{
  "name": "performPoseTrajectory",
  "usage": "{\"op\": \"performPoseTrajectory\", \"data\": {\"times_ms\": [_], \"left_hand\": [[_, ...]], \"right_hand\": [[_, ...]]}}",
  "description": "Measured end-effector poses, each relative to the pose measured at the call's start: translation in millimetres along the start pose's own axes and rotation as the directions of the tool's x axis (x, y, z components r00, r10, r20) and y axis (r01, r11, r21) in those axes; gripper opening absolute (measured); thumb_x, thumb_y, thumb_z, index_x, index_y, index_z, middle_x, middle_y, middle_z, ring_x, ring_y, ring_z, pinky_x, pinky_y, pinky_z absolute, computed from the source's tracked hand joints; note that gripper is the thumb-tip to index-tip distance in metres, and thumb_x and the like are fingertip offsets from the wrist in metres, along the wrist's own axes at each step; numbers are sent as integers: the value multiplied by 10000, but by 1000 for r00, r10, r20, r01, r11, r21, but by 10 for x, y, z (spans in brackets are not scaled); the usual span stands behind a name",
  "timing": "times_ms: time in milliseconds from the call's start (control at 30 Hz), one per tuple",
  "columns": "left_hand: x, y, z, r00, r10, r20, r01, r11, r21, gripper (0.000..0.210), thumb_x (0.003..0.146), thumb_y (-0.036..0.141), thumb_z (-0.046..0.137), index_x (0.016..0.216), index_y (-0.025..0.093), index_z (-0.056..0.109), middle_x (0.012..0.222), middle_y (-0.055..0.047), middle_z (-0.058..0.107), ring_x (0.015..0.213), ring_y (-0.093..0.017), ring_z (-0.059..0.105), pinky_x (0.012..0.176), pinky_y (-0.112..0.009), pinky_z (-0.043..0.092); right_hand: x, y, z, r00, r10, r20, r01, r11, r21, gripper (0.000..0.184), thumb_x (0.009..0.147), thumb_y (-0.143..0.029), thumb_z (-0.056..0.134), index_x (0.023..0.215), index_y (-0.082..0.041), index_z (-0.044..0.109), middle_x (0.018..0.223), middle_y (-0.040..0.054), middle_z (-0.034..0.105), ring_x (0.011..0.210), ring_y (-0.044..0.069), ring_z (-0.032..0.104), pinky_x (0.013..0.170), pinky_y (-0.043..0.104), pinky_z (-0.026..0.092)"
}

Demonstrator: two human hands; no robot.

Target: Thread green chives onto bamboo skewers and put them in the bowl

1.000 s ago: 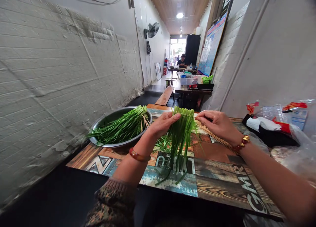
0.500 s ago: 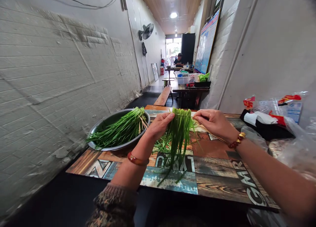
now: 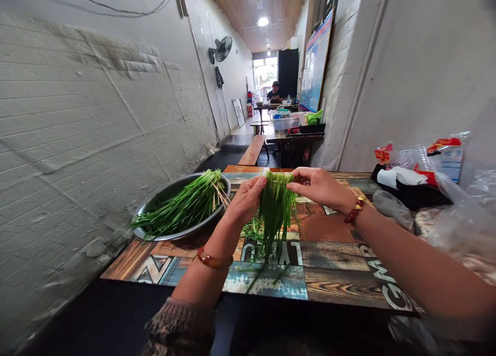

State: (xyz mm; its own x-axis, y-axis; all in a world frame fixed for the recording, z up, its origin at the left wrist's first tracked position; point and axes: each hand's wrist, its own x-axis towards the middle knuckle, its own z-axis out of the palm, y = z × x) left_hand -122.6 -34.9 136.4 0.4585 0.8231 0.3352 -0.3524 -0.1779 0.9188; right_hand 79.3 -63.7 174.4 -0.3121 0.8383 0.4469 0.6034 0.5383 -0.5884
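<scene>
A bunch of green garlic chives point(image 3: 276, 206) hangs folded down over the table, its pale top edge lined up between my two hands. My left hand point(image 3: 248, 193) is closed on the left end of the bunch, thumb on top. At the right end, my right hand point(image 3: 315, 186) pinches the chives between thumb and forefinger; its other fingers are curled and what lies in the palm is hidden. To the left stands a metal basin point(image 3: 186, 236) with more chives point(image 3: 182, 203) threaded on thin wooden skewers point(image 3: 220, 196). Loose chives point(image 3: 252, 229) lie behind the hanging bunch.
The patterned wooden tabletop point(image 3: 333, 258) carries plastic bags point(image 3: 445, 206) and a black tray with white paper point(image 3: 403, 178) on the right. Beyond it are a bench point(image 3: 253, 149), another table with a plastic bin point(image 3: 285, 121), and a seated person point(image 3: 275, 92). A brick wall point(image 3: 77, 139) runs along the left.
My right hand has moved left, from just beside the bunch to pinching its right end. My left hand keeps its hold. The whole view has shifted slightly.
</scene>
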Motion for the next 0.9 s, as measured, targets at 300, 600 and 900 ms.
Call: {"op": "performPoseTrajectory", "data": {"times_ms": [300,600,900], "left_hand": [[-54,-38,19,999,6,-37,-5,1000,30,340,843,421,575,945,126,710,846,-61,721,813,-185,644,697,-260,469],[-41,-61,20,998,-14,-63,16,999,35,369,834,452,576,930,122,709,812,-64,717,762,-177,640,659,-252,454],[-31,-74,63,999,-32,-35,33,999,22,377,829,451,586,968,117,693,839,-69,706,751,-165,625,619,-234,438]], "right_hand": [[16,79,28,998,-54,43,53,998,28,183,813,-334,579,752,-165,610,658,-13,571,596,110,492,565,246,367],[3,59,-97,993,-83,80,85,996,-23,174,820,-328,580,749,-171,611,701,1,602,636,120,532,601,247,387],[51,-1,10,997,-62,36,64,997,-36,191,811,-347,597,781,-161,629,712,3,618,646,126,536,611,248,383]]}}
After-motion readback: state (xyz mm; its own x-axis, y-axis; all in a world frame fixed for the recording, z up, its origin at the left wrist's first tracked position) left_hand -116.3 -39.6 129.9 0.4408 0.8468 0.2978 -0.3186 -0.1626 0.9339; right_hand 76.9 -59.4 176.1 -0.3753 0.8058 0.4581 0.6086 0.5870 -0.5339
